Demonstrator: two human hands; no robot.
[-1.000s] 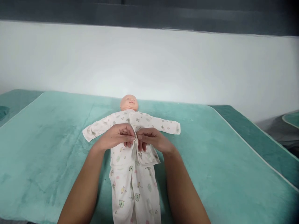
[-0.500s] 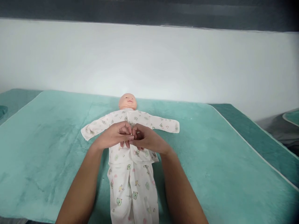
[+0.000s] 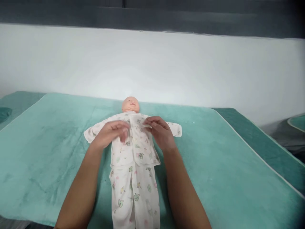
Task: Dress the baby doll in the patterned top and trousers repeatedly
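A baby doll lies on its back, head away from me, arms spread inside long sleeves. It wears a white printed jacket whose two front edges meet down the middle, and matching trousers. Above the left side of the chest is my left hand, its fingers bent, apart and slightly blurred, with nothing in them. My right hand hovers over the other side of the chest and hides part of that sleeve. Its fingers are loosely bent, a little blurred, and also hold nothing.
Beneath the doll spreads a light green plush cover. A darker green strip with a pale edge runs along the right. Behind the cover's far edge rises a white wall. Another green-topped surface shows at far right.
My hands were together, pinching at the jacket's front middle. They have let go, parted to either side and moved slightly up the chest. The jacket's front is now uncovered between them.
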